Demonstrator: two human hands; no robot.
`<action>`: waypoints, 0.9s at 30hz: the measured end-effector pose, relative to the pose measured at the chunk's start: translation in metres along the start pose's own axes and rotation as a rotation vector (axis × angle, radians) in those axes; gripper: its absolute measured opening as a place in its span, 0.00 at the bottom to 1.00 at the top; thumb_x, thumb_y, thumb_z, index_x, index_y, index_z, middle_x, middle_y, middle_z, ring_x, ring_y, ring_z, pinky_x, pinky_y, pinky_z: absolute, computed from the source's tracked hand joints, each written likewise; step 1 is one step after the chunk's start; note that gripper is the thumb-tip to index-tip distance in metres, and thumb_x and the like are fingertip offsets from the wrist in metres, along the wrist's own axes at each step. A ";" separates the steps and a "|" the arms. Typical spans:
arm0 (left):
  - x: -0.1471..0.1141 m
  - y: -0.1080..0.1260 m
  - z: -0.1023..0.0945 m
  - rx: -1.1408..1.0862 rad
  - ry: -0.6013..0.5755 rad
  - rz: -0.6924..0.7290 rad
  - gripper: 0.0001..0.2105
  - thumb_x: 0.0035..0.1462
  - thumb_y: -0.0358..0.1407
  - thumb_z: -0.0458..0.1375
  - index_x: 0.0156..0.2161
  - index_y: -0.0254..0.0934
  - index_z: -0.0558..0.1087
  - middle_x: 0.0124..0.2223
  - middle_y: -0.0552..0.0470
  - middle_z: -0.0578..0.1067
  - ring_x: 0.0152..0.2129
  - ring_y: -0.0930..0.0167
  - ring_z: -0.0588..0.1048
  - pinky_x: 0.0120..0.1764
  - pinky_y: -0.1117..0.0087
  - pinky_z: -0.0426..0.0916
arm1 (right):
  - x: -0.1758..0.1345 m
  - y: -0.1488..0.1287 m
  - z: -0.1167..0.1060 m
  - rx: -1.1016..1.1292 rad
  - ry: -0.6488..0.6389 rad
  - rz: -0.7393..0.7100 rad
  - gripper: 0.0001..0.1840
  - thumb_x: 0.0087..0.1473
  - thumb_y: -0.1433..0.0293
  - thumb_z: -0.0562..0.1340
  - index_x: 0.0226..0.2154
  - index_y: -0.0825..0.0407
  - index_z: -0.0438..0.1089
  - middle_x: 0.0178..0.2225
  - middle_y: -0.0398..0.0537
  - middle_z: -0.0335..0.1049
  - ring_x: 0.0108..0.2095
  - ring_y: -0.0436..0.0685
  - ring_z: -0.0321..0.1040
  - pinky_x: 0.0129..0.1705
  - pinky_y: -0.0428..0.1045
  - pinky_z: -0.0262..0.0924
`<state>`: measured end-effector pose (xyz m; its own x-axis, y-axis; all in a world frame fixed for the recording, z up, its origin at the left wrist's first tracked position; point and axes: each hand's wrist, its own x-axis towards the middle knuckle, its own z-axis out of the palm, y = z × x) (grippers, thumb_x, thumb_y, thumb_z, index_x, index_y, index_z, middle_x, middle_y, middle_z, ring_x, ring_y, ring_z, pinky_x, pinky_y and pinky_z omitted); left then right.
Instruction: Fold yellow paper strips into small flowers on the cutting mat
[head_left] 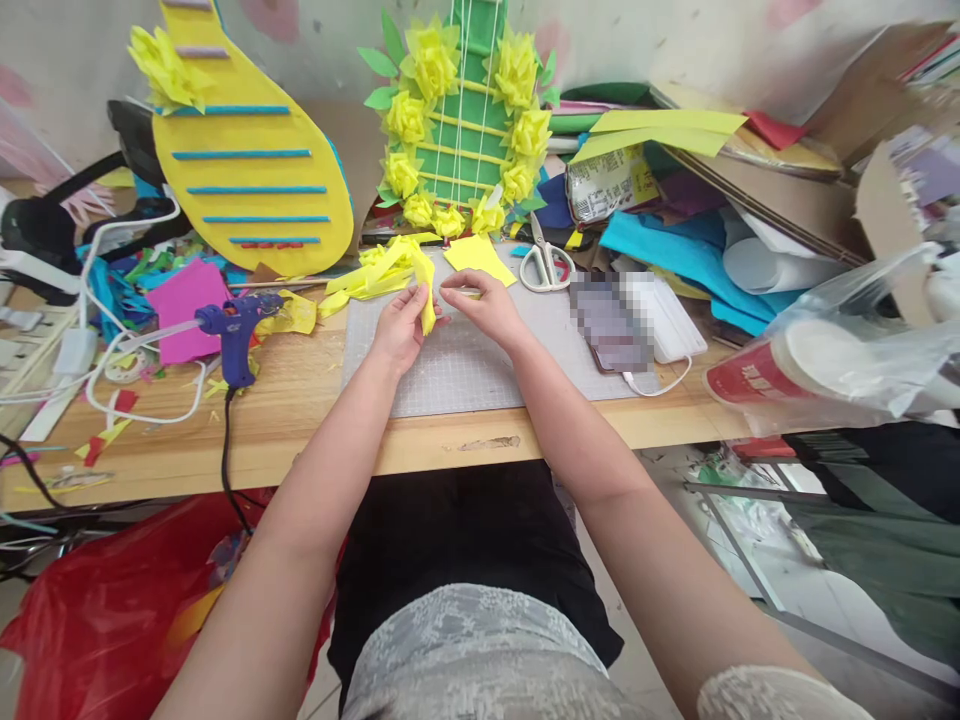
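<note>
My left hand [403, 325] pinches a folded piece of yellow crepe paper [425, 285] upright between thumb and fingers, above the grey cutting mat [457, 385]. Just to its right, my right hand [484, 303] has its fingers drawn together. A thin pale sliver shows by those fingertips, too small to name. Beyond the hands lie a pile of yellow crepe strips [375, 275] and a flat yellow sheet [480, 256]. Light-handled scissors [546, 265] rest at the mat's far edge.
A blue glue gun [236, 335] stands at left, its cord hanging over the table edge. Behind are a yellow cardboard instrument shape [247, 205] and a green one [469, 125] ringed with yellow paper flowers. A phone [611, 320], power bank [667, 315] and bagged cup [780, 365] sit right.
</note>
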<state>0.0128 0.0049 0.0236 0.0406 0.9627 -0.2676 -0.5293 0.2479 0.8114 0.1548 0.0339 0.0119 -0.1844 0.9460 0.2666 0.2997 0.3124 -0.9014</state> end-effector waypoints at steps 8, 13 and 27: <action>-0.001 0.003 -0.004 -0.083 -0.056 -0.115 0.04 0.57 0.32 0.60 0.32 0.39 0.70 0.25 0.61 0.74 0.21 0.82 0.73 0.31 0.81 0.72 | -0.002 -0.001 0.005 0.013 0.028 0.001 0.07 0.48 0.63 0.65 0.30 0.48 0.77 0.37 0.44 0.75 0.46 0.56 0.66 0.55 0.56 0.58; 0.000 0.003 -0.006 -0.118 -0.063 -0.134 0.06 0.59 0.28 0.57 0.30 0.38 0.69 0.26 0.61 0.75 0.23 0.82 0.74 0.39 0.77 0.73 | -0.004 -0.002 0.003 0.079 0.043 0.012 0.05 0.46 0.65 0.66 0.28 0.49 0.76 0.35 0.44 0.73 0.47 0.56 0.65 0.56 0.56 0.56; 0.001 0.002 -0.008 -0.095 -0.113 -0.174 0.04 0.60 0.30 0.57 0.32 0.38 0.68 0.24 0.61 0.73 0.19 0.82 0.71 0.30 0.80 0.71 | 0.000 0.003 0.005 0.047 0.025 -0.046 0.05 0.44 0.66 0.68 0.27 0.49 0.76 0.33 0.44 0.71 0.43 0.54 0.66 0.54 0.55 0.59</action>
<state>0.0045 0.0056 0.0210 0.2304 0.9135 -0.3352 -0.5829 0.4054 0.7042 0.1515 0.0341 0.0072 -0.1737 0.9326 0.3163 0.2470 0.3521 -0.9028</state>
